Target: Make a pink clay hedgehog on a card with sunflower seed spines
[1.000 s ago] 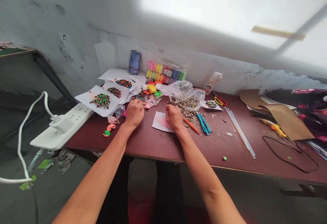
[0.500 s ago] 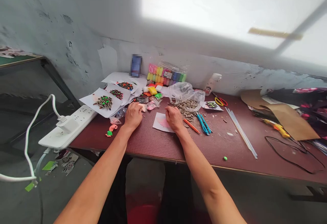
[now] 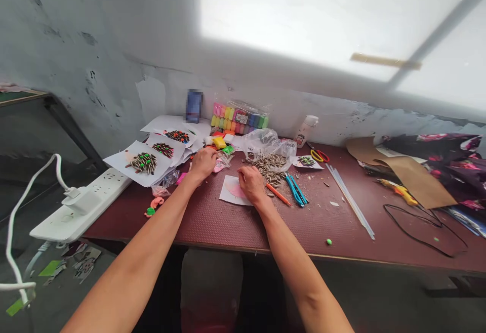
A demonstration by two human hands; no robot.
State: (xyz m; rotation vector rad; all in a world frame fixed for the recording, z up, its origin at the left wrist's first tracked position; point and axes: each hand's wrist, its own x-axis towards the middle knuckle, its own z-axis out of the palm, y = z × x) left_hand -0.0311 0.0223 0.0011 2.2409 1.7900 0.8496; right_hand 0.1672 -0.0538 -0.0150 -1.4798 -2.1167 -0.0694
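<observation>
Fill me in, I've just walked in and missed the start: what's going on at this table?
A person's left hand is by a pink lump in clear plastic; whether it grips anything is hidden. The right hand is at the right side of a small white sheet with a pink shape on it. Beside that hand lie a pile of striped seeds, an orange pen and a blue cutter. Paper sheets at the left bear seed clusters dotted with colour.

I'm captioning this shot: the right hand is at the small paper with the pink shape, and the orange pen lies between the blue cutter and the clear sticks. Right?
Not quite: the head view shows the orange pen between the right hand and the blue cutter, not between the cutter and the clear sticks.
</observation>
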